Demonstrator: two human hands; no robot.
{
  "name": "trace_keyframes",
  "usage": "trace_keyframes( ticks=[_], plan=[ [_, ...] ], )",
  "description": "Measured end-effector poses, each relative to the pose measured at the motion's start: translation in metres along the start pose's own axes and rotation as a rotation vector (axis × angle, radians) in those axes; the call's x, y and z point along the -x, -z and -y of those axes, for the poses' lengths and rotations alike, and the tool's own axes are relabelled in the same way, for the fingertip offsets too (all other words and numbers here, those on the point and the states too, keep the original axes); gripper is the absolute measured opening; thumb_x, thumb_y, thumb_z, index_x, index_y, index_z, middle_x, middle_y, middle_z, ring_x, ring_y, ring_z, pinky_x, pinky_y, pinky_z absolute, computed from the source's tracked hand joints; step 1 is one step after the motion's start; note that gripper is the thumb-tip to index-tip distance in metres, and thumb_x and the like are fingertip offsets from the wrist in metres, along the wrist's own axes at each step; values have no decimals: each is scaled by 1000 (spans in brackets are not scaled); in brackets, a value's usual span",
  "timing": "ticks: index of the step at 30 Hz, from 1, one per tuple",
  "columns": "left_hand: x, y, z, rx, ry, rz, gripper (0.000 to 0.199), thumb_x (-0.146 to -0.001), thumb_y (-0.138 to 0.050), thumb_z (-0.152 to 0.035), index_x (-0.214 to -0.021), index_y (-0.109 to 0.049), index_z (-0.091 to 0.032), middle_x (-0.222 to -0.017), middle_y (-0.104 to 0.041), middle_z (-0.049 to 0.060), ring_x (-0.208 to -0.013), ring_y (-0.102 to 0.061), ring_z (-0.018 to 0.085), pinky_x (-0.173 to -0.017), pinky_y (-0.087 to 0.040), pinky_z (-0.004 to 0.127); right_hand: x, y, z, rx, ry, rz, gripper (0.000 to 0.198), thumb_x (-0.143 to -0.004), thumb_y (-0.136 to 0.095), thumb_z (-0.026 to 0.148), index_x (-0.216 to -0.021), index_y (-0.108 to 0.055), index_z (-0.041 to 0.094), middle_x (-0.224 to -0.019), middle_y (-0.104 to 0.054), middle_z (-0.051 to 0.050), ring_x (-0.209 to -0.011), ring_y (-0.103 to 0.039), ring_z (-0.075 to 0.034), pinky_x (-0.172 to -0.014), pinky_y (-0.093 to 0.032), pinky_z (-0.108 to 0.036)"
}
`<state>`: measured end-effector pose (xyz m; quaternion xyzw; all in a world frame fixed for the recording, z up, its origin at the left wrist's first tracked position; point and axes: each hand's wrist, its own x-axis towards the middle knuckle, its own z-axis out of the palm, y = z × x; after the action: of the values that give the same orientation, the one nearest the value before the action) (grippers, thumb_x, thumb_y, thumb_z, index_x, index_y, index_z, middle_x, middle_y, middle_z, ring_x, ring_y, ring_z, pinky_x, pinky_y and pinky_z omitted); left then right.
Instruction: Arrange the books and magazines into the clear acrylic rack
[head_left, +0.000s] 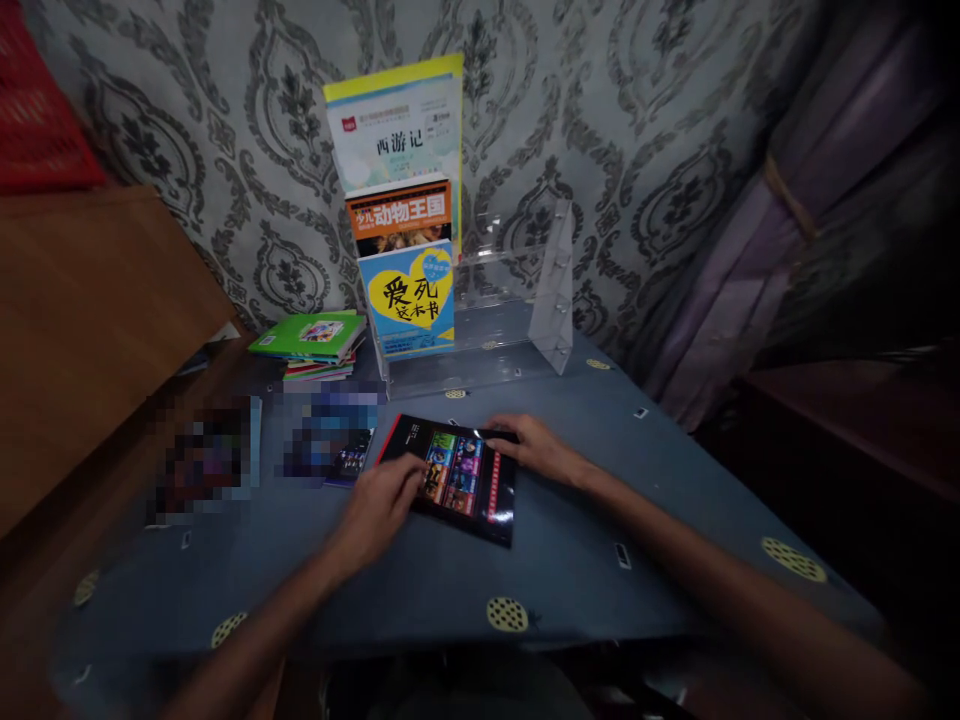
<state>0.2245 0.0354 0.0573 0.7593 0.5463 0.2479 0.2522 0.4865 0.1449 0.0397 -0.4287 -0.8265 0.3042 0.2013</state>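
A glossy black book (480, 510) with a grid of small colourful pictures and a red edge at its left lies tilted on the blue tablecloth. My left hand (384, 503) grips its left side, fingers bent over the cover. At the top right corner, my right hand (541, 447) grips it, thumb on the cover and fingers along the edge. Behind the book stands a clear acrylic rack (551, 300). Its left side carries a blue book with a yellow heart (409, 300), an orange-topped animal book (401, 215) and a tall yellow-edged book (397, 130).
Left of the rack is a stack of books with a green one (289, 335) on top. Two more covers, a blue one (352, 450) and a blurred dark one (206, 460), lie on the table (585, 600). A brown wooden panel (90, 330) borders the left; a curtain (742, 260) hangs right.
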Motion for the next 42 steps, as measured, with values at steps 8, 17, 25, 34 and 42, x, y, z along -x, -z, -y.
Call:
trace_keyframes(
  ticks=[8,17,25,34,42],
  plan=[
    [-54,-13,51,-597,-200,-117,26,-98,-46,-25,-122,-55,-19,-139,-58,12,-132,-54,24,-110,-46,44,8,-1,16,428,-55,-116,26,-91,-61,33,-110,-70,18,-105,-73,-12,-99,-68,-29,-85,-53,-40],
    [-51,-17,64,-544,-255,-136,36,-95,-40,-16,-130,-51,-15,-145,-55,16,-138,-48,27,-111,-44,49,-11,-89,76,322,319,24,79,-91,-64,46,-150,-36,2,-155,-40,-26,-147,-34,-32,-119,-35,-47],
    [-53,-18,57,-574,-214,-151,33,-99,-40,-25,-127,-54,-16,-143,-56,15,-136,-49,28,-111,-44,49,22,-64,19,434,138,-117,77,-97,-44,59,-150,-39,4,-156,-37,-26,-148,-30,-34,-120,-32,-53],
    [-52,-13,52,-634,-200,-100,35,-100,-40,-26,-128,-56,-15,-145,-55,15,-137,-49,29,-110,-45,48,41,-50,8,500,81,-125,73,-101,-30,57,-151,-39,4,-155,-41,-23,-148,-32,-31,-121,-30,-53],
    [-41,-5,50,-668,-163,-99,39,-100,-38,-25,-134,-55,-17,-148,-53,14,-137,-51,28,-111,-45,50,43,-53,7,495,64,-130,72,-101,-30,57,-152,-37,6,-156,-39,-22,-149,-30,-32,-121,-27,-56]
  ],
)
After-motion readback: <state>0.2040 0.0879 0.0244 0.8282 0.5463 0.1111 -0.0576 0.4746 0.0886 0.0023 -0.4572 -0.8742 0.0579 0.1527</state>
